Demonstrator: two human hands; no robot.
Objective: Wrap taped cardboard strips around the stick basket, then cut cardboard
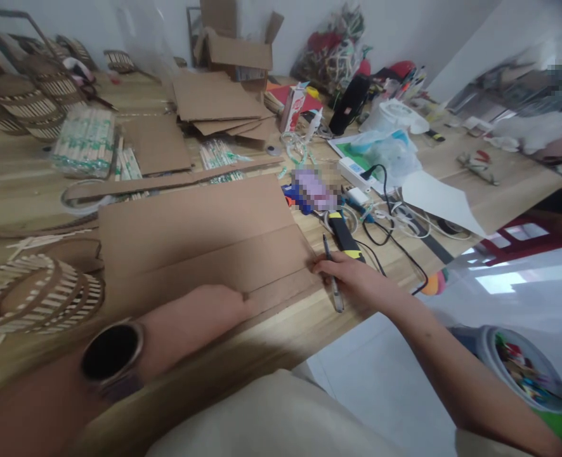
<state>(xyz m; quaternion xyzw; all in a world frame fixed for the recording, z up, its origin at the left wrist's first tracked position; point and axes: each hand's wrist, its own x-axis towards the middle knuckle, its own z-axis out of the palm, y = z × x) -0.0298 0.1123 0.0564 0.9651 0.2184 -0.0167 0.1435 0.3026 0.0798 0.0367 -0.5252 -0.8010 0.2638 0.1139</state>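
A large brown cardboard sheet (195,222) lies on the wooden table, with crease-like lines across its near part. My left hand (214,308), below a wrist with a dark round watch (111,353), rests on the sheet's near edge. Its fingers are curled under and their tips are hidden. At the sheet's right corner is my right hand (340,270), its fingers closed around a pen (337,297) and its fingertips touching the cardboard. Just beyond that hand lies a black and yellow tool (344,233), which looks like a cutter.
A woven basket (38,295) stands left of the sheet. Behind are tape (84,195), packed sticks (85,141), stacked cardboard (219,98) and an open box (238,54). Cables (390,222) and a power strip (357,172) lie right. A bucket (523,368) stands below the table edge.
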